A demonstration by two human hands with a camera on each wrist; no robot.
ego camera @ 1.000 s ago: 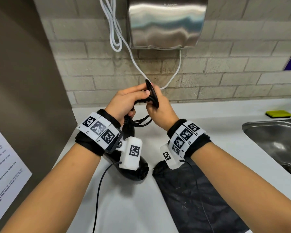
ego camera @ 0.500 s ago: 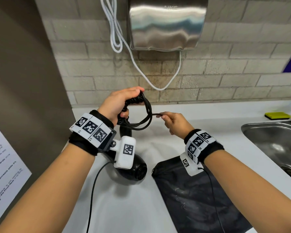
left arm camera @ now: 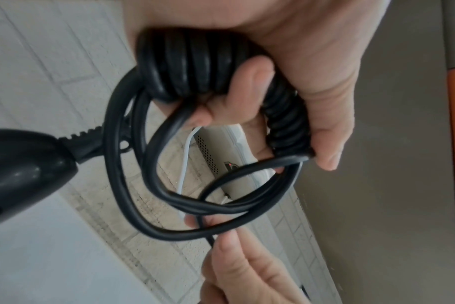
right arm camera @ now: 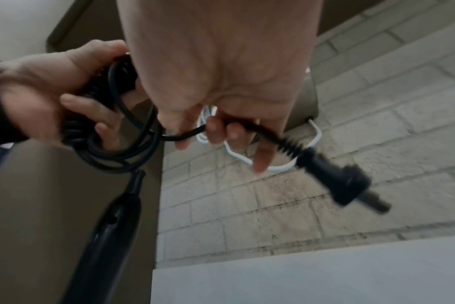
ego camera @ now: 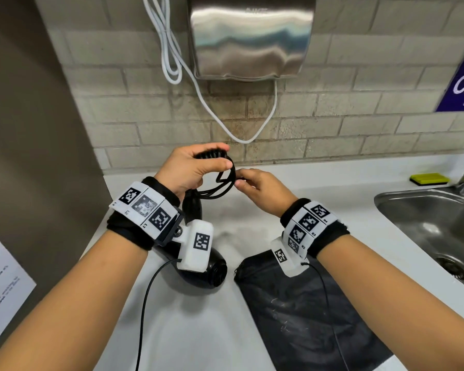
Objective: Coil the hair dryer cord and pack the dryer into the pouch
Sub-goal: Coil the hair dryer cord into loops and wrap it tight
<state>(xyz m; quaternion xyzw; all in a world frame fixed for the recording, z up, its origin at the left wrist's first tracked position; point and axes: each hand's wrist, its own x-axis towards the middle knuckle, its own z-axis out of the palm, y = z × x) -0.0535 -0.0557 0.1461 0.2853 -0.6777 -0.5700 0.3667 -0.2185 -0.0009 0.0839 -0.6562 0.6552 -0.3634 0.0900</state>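
My left hand (ego camera: 198, 167) grips the black cord coil (ego camera: 212, 155) (left arm camera: 195, 67) above the counter, with several loops hanging from it (left arm camera: 133, 185). The black hair dryer (ego camera: 212, 271) hangs below that hand, its handle (right arm camera: 109, 226) pointing up to the coil. My right hand (ego camera: 255, 183) pinches the cord's free end close to the coil; the plug (right arm camera: 335, 176) sticks out past its fingers (right arm camera: 216, 129). The black pouch (ego camera: 306, 311) lies flat on the counter under my right wrist.
A steel hand dryer (ego camera: 252, 36) with a white cable (ego camera: 172, 62) hangs on the brick wall ahead. A steel sink (ego camera: 434, 231) is at the right, with a yellow-green sponge (ego camera: 429, 179) behind it. A brown panel (ego camera: 32, 129) bounds the white counter (ego camera: 198, 330) on the left.
My right hand left the coil, drew the cord end out to the right, and has now come back beside the hanging loops. My left hand kept its grip on the coil.
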